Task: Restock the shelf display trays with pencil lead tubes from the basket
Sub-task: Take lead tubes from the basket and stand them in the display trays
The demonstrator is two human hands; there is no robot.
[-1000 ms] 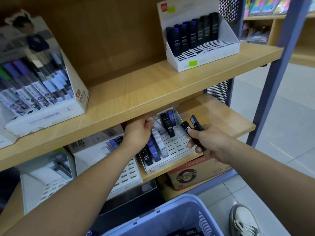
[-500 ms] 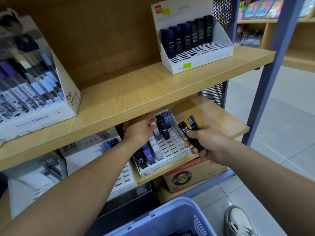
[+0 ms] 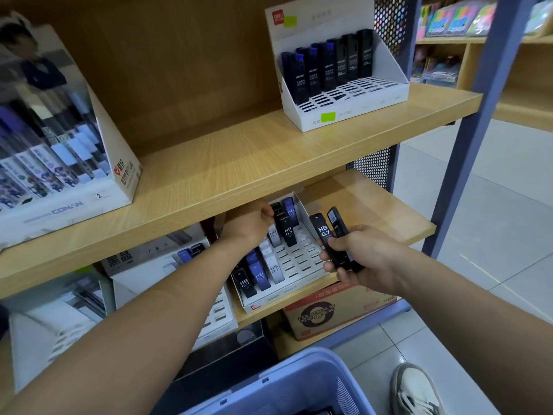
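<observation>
Fingers of left hand (image 3: 250, 226) curl onto the top of a black back-row tube (image 3: 277, 208), reaching in under the upper shelf (image 3: 239, 163). Hand hides the tube's base, so cannot tell if it is fully seated. Right hand (image 3: 357, 257) clamps 2 black lead tubes (image 3: 324, 233), fanned upward, one showing its HB 0.7 label, just beside the right wall of the display tray (image 3: 302, 259). Tray sits on lower shelf (image 3: 374, 211). Its left columns hold black, blue and white tubes; its right columns are mostly bare slots. Blue basket (image 3: 269, 381) is low in front, contents barely in view. Second tray (image 3: 359, 112) on the upper shelf has 1 filled back row of 0.5 tubes, front slots bare. Judgement: step in hand is seating the tube in the rear row. To do it well, press down along the slot's own lean until it bottoms, label facing out like its neighbours. Keep the wrist low, since the shelf overhead leaves little room, and avoid knocking adjacent tubes. Then feed from the right hand, 1 at a time, filling back to front.
</observation>
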